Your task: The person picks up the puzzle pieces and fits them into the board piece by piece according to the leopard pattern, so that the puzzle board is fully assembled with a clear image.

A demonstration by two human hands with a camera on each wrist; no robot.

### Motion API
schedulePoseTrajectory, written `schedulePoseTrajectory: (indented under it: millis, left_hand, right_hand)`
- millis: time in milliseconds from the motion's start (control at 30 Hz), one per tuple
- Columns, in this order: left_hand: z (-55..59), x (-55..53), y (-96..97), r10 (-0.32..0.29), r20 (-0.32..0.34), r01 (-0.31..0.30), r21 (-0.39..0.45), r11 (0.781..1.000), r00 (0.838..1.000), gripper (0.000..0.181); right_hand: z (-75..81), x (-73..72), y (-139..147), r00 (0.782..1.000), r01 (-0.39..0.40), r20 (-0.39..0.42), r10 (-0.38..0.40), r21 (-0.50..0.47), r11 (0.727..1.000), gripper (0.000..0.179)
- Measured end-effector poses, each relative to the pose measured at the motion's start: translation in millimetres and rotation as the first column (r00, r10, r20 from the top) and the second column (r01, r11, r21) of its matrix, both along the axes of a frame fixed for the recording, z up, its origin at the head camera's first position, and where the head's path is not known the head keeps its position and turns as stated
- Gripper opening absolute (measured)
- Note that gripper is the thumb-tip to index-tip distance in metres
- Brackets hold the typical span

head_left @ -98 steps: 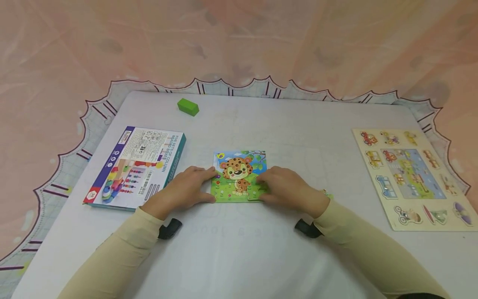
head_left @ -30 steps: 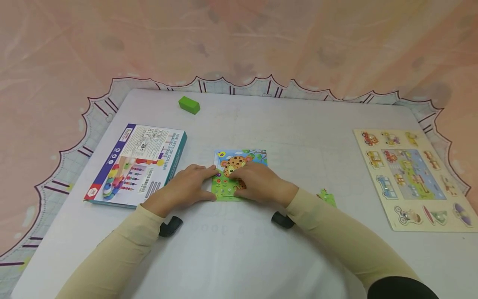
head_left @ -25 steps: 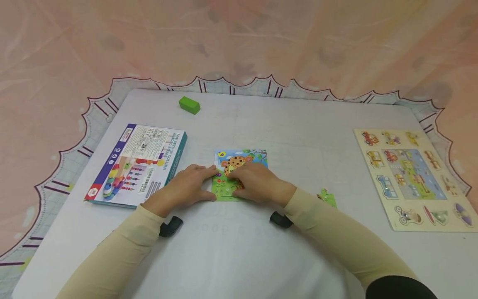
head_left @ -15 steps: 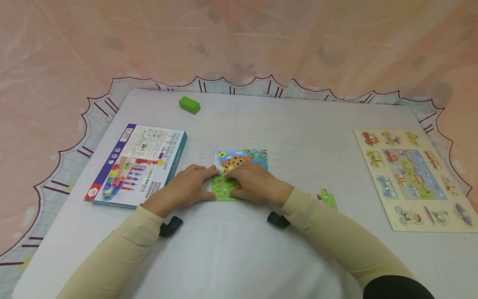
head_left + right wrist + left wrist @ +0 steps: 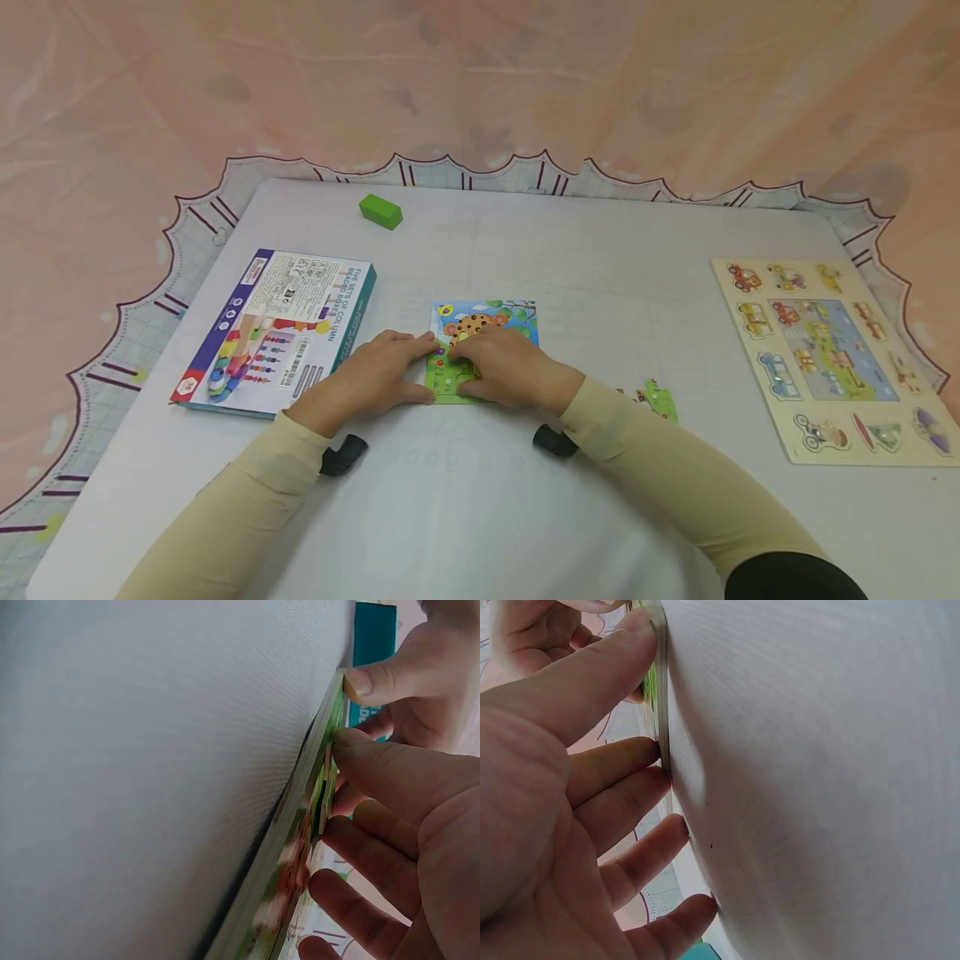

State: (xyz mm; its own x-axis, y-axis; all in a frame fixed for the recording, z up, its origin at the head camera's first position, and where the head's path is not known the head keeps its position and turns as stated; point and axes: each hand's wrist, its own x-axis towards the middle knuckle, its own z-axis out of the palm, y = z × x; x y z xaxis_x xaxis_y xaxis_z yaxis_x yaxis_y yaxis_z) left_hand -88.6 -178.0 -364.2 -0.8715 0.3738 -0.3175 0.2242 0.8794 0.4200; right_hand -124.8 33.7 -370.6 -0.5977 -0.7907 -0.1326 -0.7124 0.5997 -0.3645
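A square jigsaw puzzle [image 5: 517, 312] with a cartoon leopard on grass lies flat in the middle of the white table. My left hand [image 5: 375, 371] steadies its left edge. In the left wrist view, that hand's thumb and fairly straight fingertips touch the board's rim [image 5: 662, 697]. Over the lower middle of the picture, my right hand [image 5: 517, 367] covers the leopard's body. Its thumb and forefinger pinch a thin puzzle piece [image 5: 326, 784] at the board's surface, seen edge-on in the right wrist view. Beside the right sleeve lie loose green puzzle pieces [image 5: 660, 400], partly hidden.
A flat toy box [image 5: 277, 333] lies left of my left hand. Toward the back is a green block [image 5: 381, 211]. A wooden board with vehicle pictures [image 5: 832, 358] lies at the right. The table [image 5: 480, 517] has a patterned cloth edge [image 5: 495, 175] behind it.
My right hand has moved left across the puzzle from its lower right corner, sliding slowly further left over the last second. More of the loose pieces shows beside the sleeve. The left hand stays put.
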Motion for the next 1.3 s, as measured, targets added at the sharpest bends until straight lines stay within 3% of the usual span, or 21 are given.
schedulePoseTrajectory:
  millis: [1300]
  left_hand:
    - [0.5,0.7,0.0,-0.006,-0.013,0.006,0.001,1.000,1.000,0.074]
  right_hand:
    - [0.5,0.5,0.4,1.000,-0.025,0.016,0.026,-0.059,0.998,0.033]
